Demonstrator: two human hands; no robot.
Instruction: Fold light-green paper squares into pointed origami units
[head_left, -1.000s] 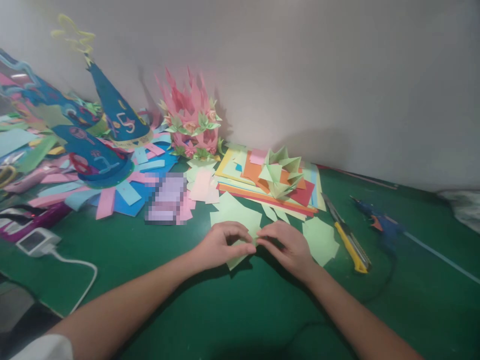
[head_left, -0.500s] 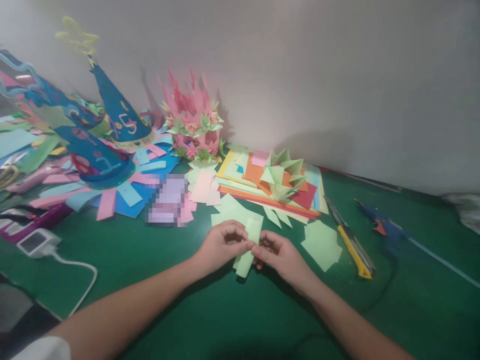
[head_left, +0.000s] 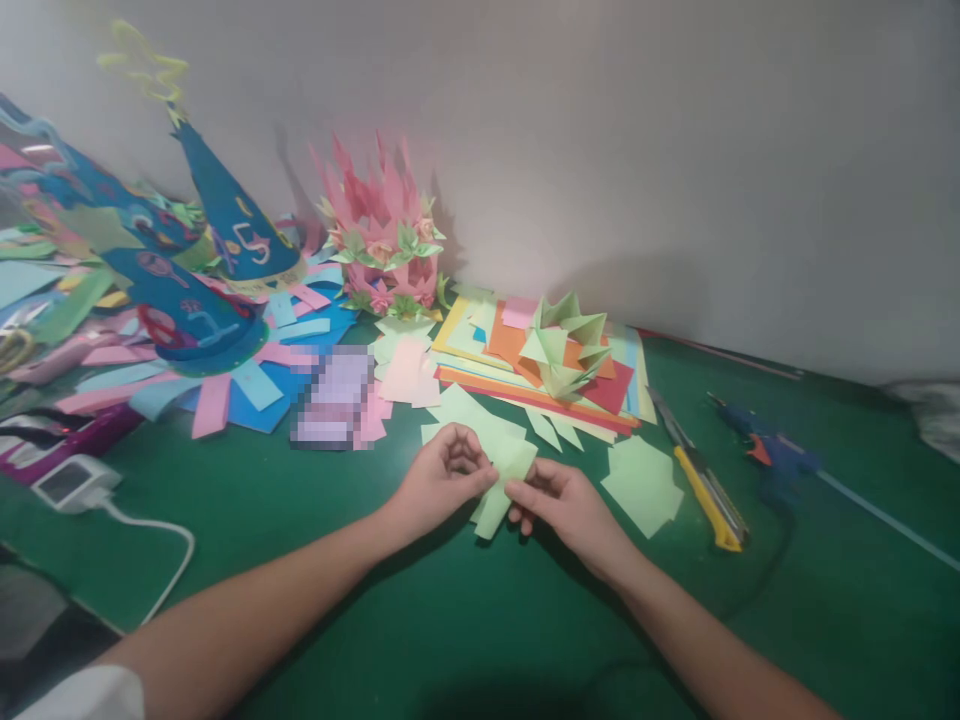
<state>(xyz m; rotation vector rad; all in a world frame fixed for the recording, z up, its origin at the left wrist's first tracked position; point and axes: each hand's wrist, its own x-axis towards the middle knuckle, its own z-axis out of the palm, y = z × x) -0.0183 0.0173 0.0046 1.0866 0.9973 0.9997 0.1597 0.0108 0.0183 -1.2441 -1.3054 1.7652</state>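
Observation:
A light green piece of paper (head_left: 507,478), partly folded, is held between my two hands just above the green table. My left hand (head_left: 450,472) pinches its left edge between thumb and fingers. On the other side my right hand (head_left: 564,505) grips the paper, thumb in front and fingers behind. Beyond my hands lie loose light green sheets (head_left: 461,412). To the right of my right hand rests a small stack of light green paper (head_left: 643,485).
A yellow utility knife (head_left: 705,488) and a blue glue gun (head_left: 772,450) lie at the right. Behind, a folded green paper ring (head_left: 564,345) tops coloured sheets (head_left: 525,395). A pink paper crown (head_left: 382,235), blue cone hats (head_left: 232,205) and a white cable (head_left: 180,540) are left.
The upper part of the green paper has tilted and opened out to the right between my fingers. Both hands stay close to where they were, still gripping it.

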